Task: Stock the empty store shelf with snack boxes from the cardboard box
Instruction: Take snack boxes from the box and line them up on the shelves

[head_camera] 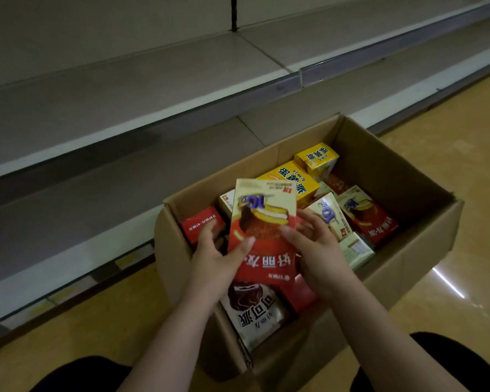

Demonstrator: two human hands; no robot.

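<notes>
An open cardboard box (393, 176) sits on the floor before the shelves, holding several snack boxes. A red and cream snack box (262, 222) with a chocolate pie picture is raised above the others, held between both hands. My left hand (215, 250) grips its left edge, thumb across the front. My right hand (314, 241) holds its right edge. Below them lies a brown and cream cocoa pie box (255, 315). Yellow boxes (316, 158) stand at the far end, and more red boxes (365, 216) lie to the right.
Grey store shelves run diagonally across the left and top: an upper shelf (153, 80) and a lower shelf (111, 179), both bare. The tan floor (450, 165) stretches to the right. My dark-clothed knees (450, 363) frame the box's near end.
</notes>
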